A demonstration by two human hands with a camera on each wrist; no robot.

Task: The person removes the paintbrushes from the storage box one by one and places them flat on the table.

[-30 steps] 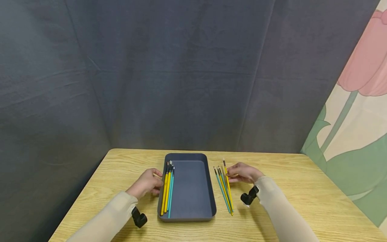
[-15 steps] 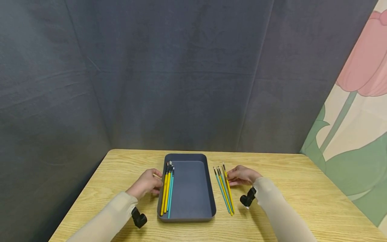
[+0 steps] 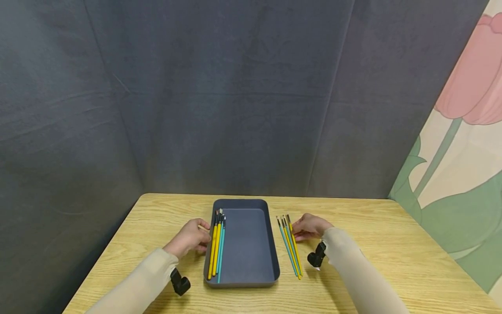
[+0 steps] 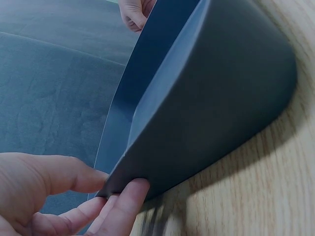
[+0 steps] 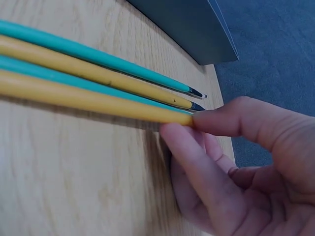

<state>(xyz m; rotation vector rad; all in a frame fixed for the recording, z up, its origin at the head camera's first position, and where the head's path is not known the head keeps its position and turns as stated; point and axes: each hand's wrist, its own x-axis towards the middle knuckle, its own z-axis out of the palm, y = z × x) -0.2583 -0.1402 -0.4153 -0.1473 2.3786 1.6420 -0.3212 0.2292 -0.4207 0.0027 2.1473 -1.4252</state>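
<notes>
So the tray (image 3: 251, 248) is parked near the middle of the desk (image 3: 396, 248), and its left wall is pinched by the left hand (image 3: 191, 237), with the thumb on one side and fingers on the other. Over to the right, a yellow brush (image 5: 98, 102) is pinched toward its far end by the thumb and fingers of the right hand (image 3: 310, 226). Whether it's touching the desk can't really be told. The hands are well apart, tray in between. Just beside that brush, three other brushes (image 5: 108, 77), two teal and one yellow, are laid out on the desk, tips pointed away from the person. More yellow and teal brushes are lined up inside the tray, along its left side. Both arms are covered by cream sleeves (image 3: 135, 279), and everything's backed by a dark curtain (image 3: 235, 109).
</notes>
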